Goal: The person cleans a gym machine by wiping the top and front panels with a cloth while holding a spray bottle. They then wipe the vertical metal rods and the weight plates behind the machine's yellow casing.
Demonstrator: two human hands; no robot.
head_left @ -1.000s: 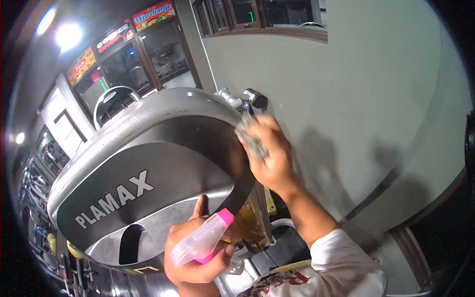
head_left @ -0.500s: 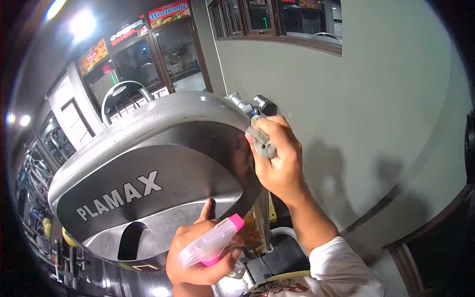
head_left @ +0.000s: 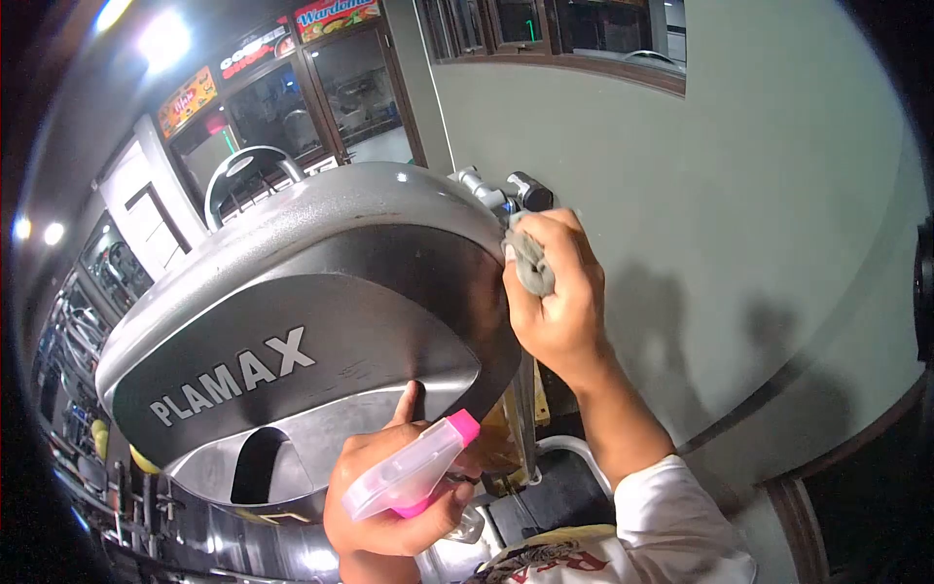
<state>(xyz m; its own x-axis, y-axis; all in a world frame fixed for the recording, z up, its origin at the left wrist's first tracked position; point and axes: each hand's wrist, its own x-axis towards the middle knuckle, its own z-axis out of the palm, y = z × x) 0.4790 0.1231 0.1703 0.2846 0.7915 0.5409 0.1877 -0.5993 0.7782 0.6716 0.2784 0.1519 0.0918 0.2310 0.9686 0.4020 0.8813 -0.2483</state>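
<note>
My left hand (head_left: 389,487) is wrapped round a spray bottle (head_left: 413,469) with a clear head and pink nozzle. Its index finger is stretched out onto the lower part of the dark machine cover (head_left: 292,360), which reads "PLAMAX". Crumpled in my right hand (head_left: 564,302) is a grey cloth (head_left: 530,263), at the upper right end of the cover's silver rim (head_left: 389,200). Just beyond that hand are a metal joint and a black knob (head_left: 530,192).
A grey-green wall (head_left: 769,195) rises on the right, with a window (head_left: 613,39) above. Glass doors (head_left: 360,97) stand behind the machine. Gym equipment lines the left, and a black pad (head_left: 550,506) lies below my right arm.
My right hand and the cloth have moved slightly right in view, beside the rim's end. My left hand keeps its hold on the bottle. The view has shifted a little.
</note>
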